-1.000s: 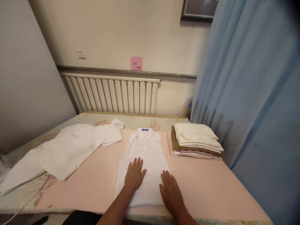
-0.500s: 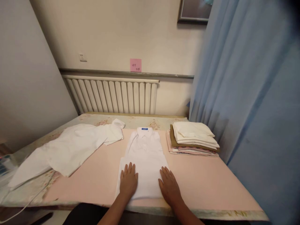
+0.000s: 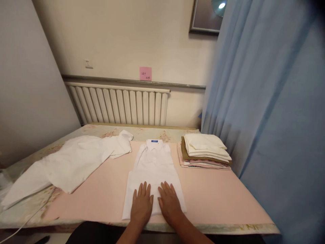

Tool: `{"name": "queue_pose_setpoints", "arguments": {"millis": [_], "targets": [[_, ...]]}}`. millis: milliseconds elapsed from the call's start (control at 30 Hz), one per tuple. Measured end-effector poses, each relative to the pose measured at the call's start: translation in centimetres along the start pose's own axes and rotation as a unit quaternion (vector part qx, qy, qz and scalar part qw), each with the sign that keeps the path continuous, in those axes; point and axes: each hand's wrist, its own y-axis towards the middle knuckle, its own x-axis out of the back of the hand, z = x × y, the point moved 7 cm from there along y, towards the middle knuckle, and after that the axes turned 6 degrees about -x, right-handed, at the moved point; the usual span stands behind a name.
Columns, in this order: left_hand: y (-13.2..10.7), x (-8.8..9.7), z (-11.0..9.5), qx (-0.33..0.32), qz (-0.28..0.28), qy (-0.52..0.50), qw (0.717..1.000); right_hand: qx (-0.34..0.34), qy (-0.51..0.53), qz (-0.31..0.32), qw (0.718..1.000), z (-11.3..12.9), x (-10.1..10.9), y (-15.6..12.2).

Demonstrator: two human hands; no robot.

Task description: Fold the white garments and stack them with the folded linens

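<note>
A white collared shirt (image 3: 154,166), folded lengthwise with a blue neck label, lies on the pink mat (image 3: 215,196) in front of me. My left hand (image 3: 141,204) rests flat on its lower hem, fingers stretched out. My right hand (image 3: 169,203) lies flat right beside it on the same hem, fingers also spread. Neither hand grips the cloth.
An unfolded white shirt (image 3: 68,162) sprawls at the left over the floral table cover. A stack of folded clothes (image 3: 204,150) sits at the right by a blue curtain (image 3: 266,101). A radiator (image 3: 116,105) runs along the back wall. A white cable (image 3: 27,220) hangs at the near left.
Both hands slid toward each other along the shirt's lower part and now lie side by side near the hem. The view shifted slightly.
</note>
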Motion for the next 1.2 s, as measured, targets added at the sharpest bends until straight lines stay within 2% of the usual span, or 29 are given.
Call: {"name": "queue_pose_setpoints", "arguments": {"millis": [67, 133, 267, 467, 633, 700, 767, 867, 933, 1200], "targets": [[0.0, 0.0, 0.0, -0.005, 0.002, -0.003, 1.000, 0.025, 0.017, 0.019, 0.999, 1.6, -0.7, 0.0], [-0.1, 0.1, 0.0, -0.007, 0.006, -0.006, 1.000, 0.029, 0.026, 0.031, 0.999, 2.1, -1.2, -0.2], [0.0, 0.2, 0.3, -0.008, 0.015, -0.009, 1.000, 0.017, 0.024, 0.036, 0.999, 0.9, -1.3, -0.6], [-0.1, 0.8, 1.5, -0.001, 0.019, -0.008, 1.000, -0.017, -0.004, 0.056, 0.998, -1.4, 0.1, -1.1], [-0.4, 1.0, 2.3, 0.008, 0.013, -0.010, 1.000, -0.043, 0.002, 0.073, 0.996, -2.0, 0.3, -0.7], [-0.5, 1.1, 2.4, 0.005, 0.002, -0.010, 1.000, -0.069, 0.007, 0.075, 0.995, -1.3, 0.1, -0.2], [-0.6, 1.1, 2.5, 0.005, -0.001, -0.009, 1.000, -0.055, 0.021, 0.078, 0.995, 0.5, -0.1, 0.3], [-0.6, 0.9, 2.6, -0.003, 0.012, -0.012, 1.000, 0.042, 0.050, 0.098, 0.993, 4.4, -0.2, 0.0], [-0.6, 0.8, 2.7, -0.007, 0.020, -0.013, 1.000, 0.085, 0.053, 0.108, 0.989, 5.8, -0.1, -0.8], [-0.7, 0.7, 3.2, -0.007, 0.032, -0.011, 0.999, 0.085, 0.034, 0.120, 0.989, 5.3, 0.2, -2.3]]}}
